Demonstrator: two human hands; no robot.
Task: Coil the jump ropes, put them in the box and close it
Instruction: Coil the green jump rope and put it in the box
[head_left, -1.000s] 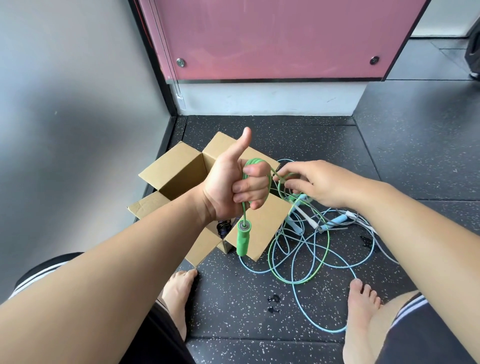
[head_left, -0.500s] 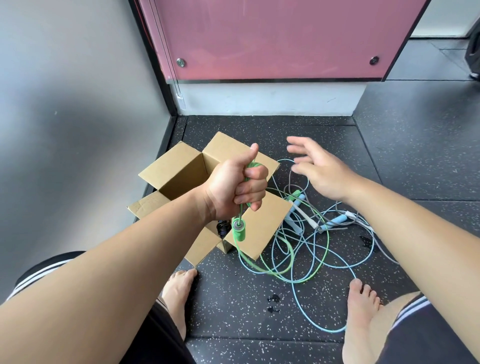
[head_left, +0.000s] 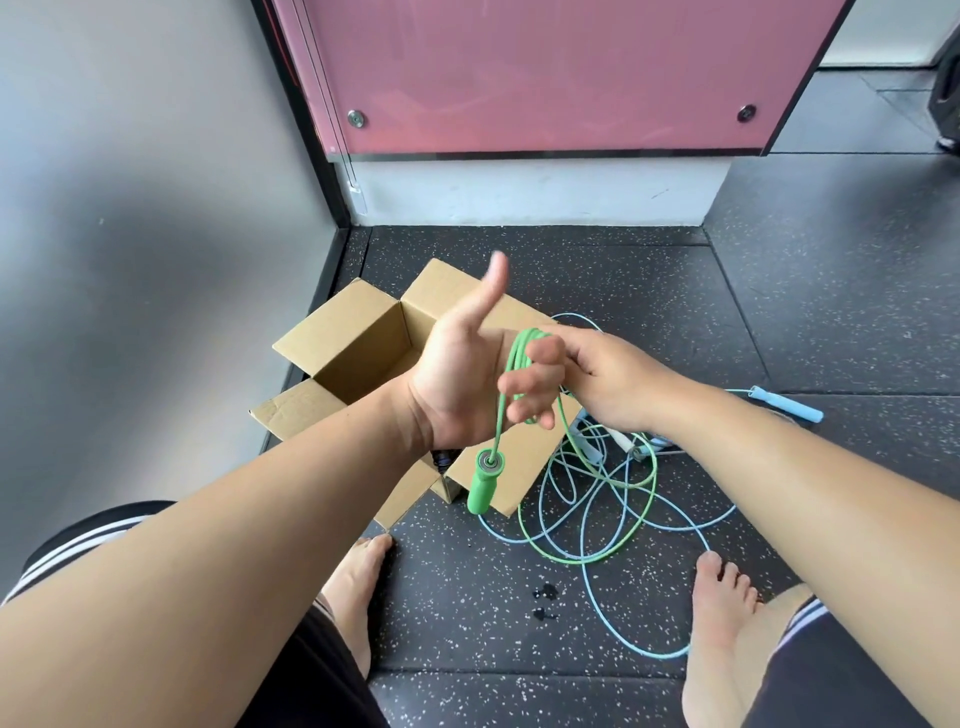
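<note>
Near feet: slack of green jump rope (head_left: 576, 561) tangled with blue jump rope (head_left: 665, 656) on floor (head_left: 467, 623), not yet coiled, feeding upward. Above: green handle (head_left: 483, 483) dangling free as coil's start end. Left hand (head_left: 462, 384) palm-up, thumb out, fingers curled round green loops, serving as spool. Right hand (head_left: 613, 374) pinching rope at loop top, likely laying next turn. Behind: box (head_left: 337, 338) with flaps open, under hands for drop-in. Farther right: blue handle (head_left: 784, 408), untouched.

Green rope (head_left: 484, 486); pale blue rope (head_left: 789, 407); tan box (head_left: 353, 338); black speckled floor (head_left: 519, 623); pink panel (head_left: 545, 78).
</note>
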